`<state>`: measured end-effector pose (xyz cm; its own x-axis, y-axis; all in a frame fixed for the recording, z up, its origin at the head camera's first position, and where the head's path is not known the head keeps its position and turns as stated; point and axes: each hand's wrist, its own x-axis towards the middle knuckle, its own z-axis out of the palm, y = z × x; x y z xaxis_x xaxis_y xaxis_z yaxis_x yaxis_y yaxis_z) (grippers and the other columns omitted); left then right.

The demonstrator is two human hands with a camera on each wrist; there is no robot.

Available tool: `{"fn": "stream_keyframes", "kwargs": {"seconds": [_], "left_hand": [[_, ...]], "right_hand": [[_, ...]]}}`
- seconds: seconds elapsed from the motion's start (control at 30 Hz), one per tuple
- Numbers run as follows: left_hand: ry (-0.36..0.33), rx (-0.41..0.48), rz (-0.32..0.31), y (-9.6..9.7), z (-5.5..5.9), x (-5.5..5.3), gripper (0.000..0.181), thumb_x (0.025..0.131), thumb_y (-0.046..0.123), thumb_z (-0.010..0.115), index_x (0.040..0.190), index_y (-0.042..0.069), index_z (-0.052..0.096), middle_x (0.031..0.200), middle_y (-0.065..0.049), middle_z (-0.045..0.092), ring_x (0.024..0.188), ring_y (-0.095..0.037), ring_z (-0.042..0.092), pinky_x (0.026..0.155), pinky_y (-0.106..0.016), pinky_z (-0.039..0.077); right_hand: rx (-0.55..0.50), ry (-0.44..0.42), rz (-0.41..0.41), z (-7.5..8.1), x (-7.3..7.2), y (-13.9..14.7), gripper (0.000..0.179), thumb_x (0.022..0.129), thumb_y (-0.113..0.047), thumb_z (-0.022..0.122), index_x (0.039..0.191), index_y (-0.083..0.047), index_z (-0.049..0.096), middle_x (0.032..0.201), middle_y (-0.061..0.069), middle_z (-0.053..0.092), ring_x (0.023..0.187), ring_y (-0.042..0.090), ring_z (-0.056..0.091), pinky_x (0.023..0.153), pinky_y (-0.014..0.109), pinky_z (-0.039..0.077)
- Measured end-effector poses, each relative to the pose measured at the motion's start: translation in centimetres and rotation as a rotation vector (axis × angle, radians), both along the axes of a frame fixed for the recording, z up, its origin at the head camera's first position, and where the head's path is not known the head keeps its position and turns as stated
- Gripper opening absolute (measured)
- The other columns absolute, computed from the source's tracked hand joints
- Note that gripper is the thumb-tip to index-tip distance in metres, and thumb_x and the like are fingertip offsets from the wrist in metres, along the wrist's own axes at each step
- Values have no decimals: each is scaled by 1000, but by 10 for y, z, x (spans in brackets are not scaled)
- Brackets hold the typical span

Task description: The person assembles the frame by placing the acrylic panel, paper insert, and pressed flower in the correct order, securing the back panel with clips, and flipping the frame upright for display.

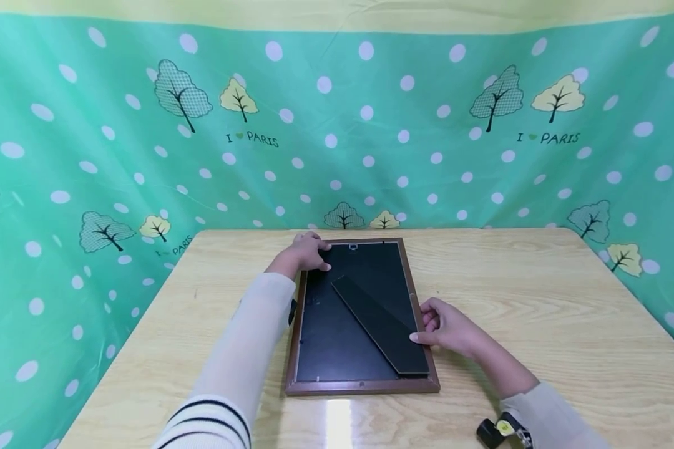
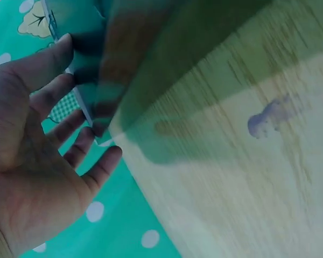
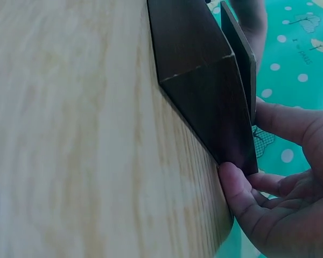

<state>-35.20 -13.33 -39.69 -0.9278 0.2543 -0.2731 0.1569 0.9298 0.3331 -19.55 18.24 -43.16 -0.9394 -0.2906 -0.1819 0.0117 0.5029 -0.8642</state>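
A picture frame (image 1: 362,386) with a brown border lies back side up, its black backing facing me. A black easel-style stand (image 1: 379,325) runs aslant across the backing. My left hand (image 1: 306,252) grips the frame's upper left corner, thumb reaching over the backing. In the left wrist view, the fingers of that left hand (image 2: 51,140) line a pale edge beside a blurred, see-through dark area. My right hand (image 3: 290,199) pinches the right edge of the frame (image 3: 204,102), one digit at the stand (image 3: 242,59) and another low at the frame's side.
The wooden table (image 1: 539,299) spreads out around the frame. A green cloth (image 1: 326,125) with white dots and printed trees hangs behind and along both sides. A watch-like device (image 1: 502,429) sits on the right wrist. Light reflects off the table at the front.
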Motion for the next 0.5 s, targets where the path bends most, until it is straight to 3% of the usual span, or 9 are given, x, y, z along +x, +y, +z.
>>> {"fn": "stream_keyframes", "kwargs": {"seconds": [0.1, 0.17, 0.27, 0.37, 0.5], "left_hand": [[32, -81, -48, 6, 6, -1, 59, 90, 31, 72, 143, 19, 51, 151, -10, 36, 136, -33, 31, 106, -46, 37], [70, -89, -74, 12, 10, -1, 57, 89, 29, 73, 141, 16, 53, 146, -10, 44, 133, -31, 39, 106, -45, 38], [126, 9, -128, 28, 13, -1, 52, 91, 24, 71, 139, 12, 55, 141, -8, 52, 129, -27, 47, 107, -42, 38], [118, 124, -197, 52, 12, -1, 53, 94, 27, 67, 142, 10, 51, 143, -7, 51, 133, -25, 45, 109, -38, 36], [95, 109, -235, 81, 6, 0, 66, 89, 35, 73, 146, 14, 46, 147, -5, 46, 137, -24, 39, 110, -37, 33]], "right_hand": [[5, 3, -13, -1, 0, -1, 56, 79, -11, 82, 119, 9, 49, 96, 12, 51, 83, 23, 48, 66, 28, 45], [9, 6, -19, -1, -1, -2, 57, 79, -12, 82, 120, 9, 49, 97, 12, 52, 84, 23, 48, 68, 29, 45], [9, 10, -26, -1, -2, -4, 59, 79, -13, 82, 122, 9, 49, 98, 12, 53, 85, 23, 49, 70, 31, 46], [16, 8, -35, 0, -1, -4, 60, 78, -12, 82, 123, 10, 49, 99, 12, 53, 85, 23, 49, 70, 31, 47], [22, 8, -33, -1, 1, -4, 60, 78, -12, 82, 124, 10, 50, 98, 12, 53, 84, 23, 49, 69, 30, 46]]}}
